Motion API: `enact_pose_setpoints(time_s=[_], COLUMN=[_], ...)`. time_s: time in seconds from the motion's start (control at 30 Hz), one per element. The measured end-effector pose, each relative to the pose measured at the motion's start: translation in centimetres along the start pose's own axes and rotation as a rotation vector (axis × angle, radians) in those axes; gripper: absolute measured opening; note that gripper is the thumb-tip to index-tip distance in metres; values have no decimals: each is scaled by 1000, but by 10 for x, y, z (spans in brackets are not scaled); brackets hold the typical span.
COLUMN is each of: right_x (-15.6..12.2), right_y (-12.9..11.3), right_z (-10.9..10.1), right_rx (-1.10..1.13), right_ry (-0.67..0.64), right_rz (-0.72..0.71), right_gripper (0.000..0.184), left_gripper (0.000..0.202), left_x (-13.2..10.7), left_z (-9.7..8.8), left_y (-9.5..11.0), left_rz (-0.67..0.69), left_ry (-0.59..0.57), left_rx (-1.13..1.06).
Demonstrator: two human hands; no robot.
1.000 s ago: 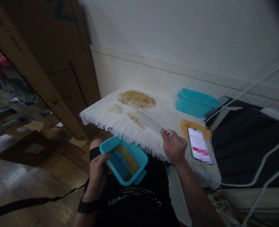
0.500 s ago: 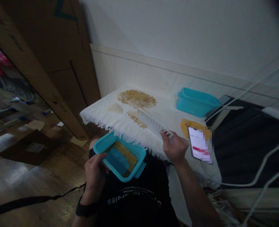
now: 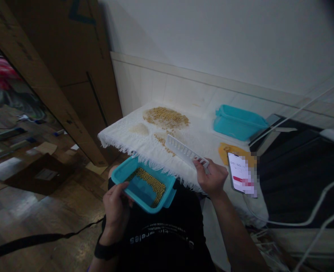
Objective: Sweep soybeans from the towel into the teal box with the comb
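Note:
My left hand point(image 3: 116, 204) grips the near-left rim of a blue plastic tub point(image 3: 121, 175), held over my lap below the table's fringed edge. Yellow soybeans point(image 3: 152, 181) lie along its far and right sides, leaving part of the blue bottom bare. My right hand point(image 3: 212, 175) is closed on one end of a white slotted plastic strip point(image 3: 185, 151). The strip's other end reaches over the white tablecloth point(image 3: 118, 132), beside a small line of soybeans point(image 3: 163, 141). Farther back is a larger heap of soybeans point(image 3: 167, 116), with a pale grainy pile point(image 3: 139, 129) to its left.
A second blue tub point(image 3: 237, 122) stands at the back right of the table. Near my right hand are a phone point(image 3: 240, 175) with a lit screen and an orange-yellow item point(image 3: 223, 151). Tall cardboard point(image 3: 56, 68) rises at the left; white cables point(image 3: 305, 219) cross the right side.
My view has shifted slightly, so the scene sits a little farther right. Both hands keep their grips. The strip's far end has moved slightly left relative to the small line of soybeans.

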State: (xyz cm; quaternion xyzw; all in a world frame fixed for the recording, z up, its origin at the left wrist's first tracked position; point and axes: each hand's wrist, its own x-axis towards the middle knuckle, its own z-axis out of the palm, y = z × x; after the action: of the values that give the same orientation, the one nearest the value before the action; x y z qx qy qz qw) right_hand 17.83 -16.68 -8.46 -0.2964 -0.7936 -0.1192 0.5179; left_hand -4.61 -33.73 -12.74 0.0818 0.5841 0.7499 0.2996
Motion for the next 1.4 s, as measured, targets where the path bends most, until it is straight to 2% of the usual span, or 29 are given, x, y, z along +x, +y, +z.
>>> enact_pose_setpoints(time_s=[0.37, 0.9, 1.07, 1.4], right_x=[-2, 1, 2, 4], right_y=[2, -2, -2, -5], right_z=[-1, -6, -6, -6], right_rx=[1, -25, -19, 22], right_ry=[-2, 39, 56, 39], right_rz=[62, -22, 5, -30], right_gripper=[25, 23, 22, 22], left_gripper=[33, 35, 33, 32], left_x=[-2, -2, -5, -2], left_z=[3, 4, 7, 5], left_y=[1, 0, -1, -2], left_rz=[13, 4, 0, 30], left_ry=[-29, -38, -30, -16], left_rx=[-22, -12, -32, -27])
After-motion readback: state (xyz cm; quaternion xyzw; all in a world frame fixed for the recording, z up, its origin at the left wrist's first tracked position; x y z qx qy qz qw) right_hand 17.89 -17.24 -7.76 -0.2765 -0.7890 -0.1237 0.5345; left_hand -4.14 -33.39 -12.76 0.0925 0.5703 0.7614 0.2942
